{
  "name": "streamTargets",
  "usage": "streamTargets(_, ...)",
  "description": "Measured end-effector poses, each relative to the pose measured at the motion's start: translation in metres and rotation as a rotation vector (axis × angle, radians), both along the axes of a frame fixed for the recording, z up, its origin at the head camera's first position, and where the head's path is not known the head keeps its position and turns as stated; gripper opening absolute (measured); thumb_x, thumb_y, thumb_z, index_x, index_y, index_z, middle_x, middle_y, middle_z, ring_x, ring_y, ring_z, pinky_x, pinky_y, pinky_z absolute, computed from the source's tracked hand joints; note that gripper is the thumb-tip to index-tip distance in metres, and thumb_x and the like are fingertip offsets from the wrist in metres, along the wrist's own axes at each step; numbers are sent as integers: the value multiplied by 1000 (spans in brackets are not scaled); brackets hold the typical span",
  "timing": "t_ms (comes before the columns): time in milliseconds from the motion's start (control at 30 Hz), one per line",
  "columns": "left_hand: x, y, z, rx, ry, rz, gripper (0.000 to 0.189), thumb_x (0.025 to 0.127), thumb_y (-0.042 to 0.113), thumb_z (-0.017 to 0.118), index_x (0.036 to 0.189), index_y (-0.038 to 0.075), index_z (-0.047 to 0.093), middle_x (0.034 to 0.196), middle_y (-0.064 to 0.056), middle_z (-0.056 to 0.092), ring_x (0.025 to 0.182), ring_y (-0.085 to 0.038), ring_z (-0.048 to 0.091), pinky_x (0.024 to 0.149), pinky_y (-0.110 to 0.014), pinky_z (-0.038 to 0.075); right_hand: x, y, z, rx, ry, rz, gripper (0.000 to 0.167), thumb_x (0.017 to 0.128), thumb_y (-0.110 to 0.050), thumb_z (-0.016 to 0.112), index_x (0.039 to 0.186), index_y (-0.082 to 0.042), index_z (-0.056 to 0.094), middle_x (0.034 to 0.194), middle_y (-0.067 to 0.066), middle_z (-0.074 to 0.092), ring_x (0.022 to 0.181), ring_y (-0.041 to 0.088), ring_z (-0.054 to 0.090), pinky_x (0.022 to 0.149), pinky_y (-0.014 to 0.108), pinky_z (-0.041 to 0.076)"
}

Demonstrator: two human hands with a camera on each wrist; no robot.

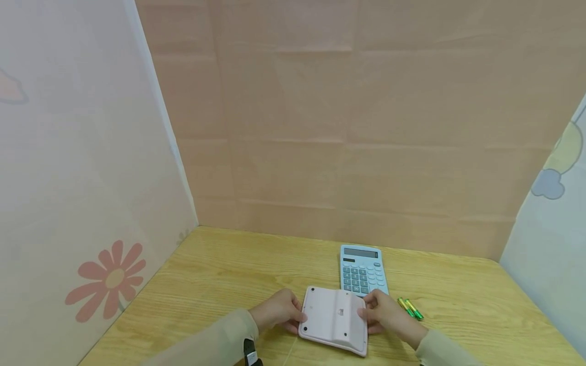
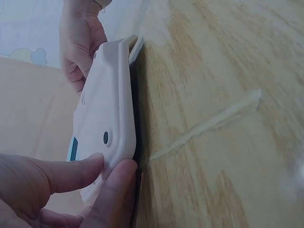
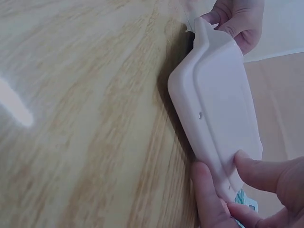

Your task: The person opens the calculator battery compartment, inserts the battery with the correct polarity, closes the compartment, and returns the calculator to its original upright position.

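A pale pink calculator [image 1: 324, 314] lies back side up between both hands, its raised ridge and small dark feet showing; its keys face the table and are hidden. At its left edge, my left hand [image 1: 280, 311] pinches the body, thumb on the back, close to a black foot [image 2: 106, 137] in the left wrist view. The right hand [image 1: 386, 314] grips the opposite edge the same way, its thumb [image 3: 261, 171] on the back cover. Just beyond stands a light blue calculator [image 1: 363, 269], face up, partly overlapped by the pink one and the right hand.
Two green-and-gold batteries [image 1: 410, 308] lie side by side on the wooden table [image 1: 229, 274], right of the right hand. A tan backdrop [image 1: 343, 127] rises behind the table, with patterned white sheets [image 1: 91, 152] at both sides. A pale scratch-like strip [image 2: 209, 123] marks the tabletop.
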State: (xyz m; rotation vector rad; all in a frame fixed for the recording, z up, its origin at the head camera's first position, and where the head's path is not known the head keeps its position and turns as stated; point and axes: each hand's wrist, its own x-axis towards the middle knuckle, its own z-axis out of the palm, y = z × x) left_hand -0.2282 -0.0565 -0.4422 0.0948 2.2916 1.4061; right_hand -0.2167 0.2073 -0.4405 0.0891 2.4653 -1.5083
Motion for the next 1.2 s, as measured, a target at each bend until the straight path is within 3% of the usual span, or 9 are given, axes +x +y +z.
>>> streamTargets(200, -1, 0, 0, -5, -3, -4, 15, 81, -6, 72, 76, 0, 59, 67, -8, 64, 56, -13, 62, 53, -25, 57, 0, -4, 0, 18, -5, -57, 29, 86, 4, 68, 104, 7, 46, 90, 14, 46, 71, 21, 59, 61, 38, 60)
streamTargets(800, -1, 2, 0, -25, 18, -20, 18, 80, -8, 72, 74, -1, 57, 65, -9, 64, 53, -14, 62, 51, -26, 57, -3, -5, 3, 159, 17, -31, 25, 85, 2, 70, 100, 4, 50, 88, 12, 48, 70, 19, 58, 56, 34, 59)
streamTargets(1200, -2, 7, 6, -150, 55, -86, 22, 82, -8, 70, 73, 0, 52, 66, -11, 61, 52, -14, 60, 49, -24, 55, -6, -9, 9, 233, -5, 23, 25, 87, 2, 68, 101, 4, 47, 88, 13, 45, 72, 19, 56, 55, 32, 58)
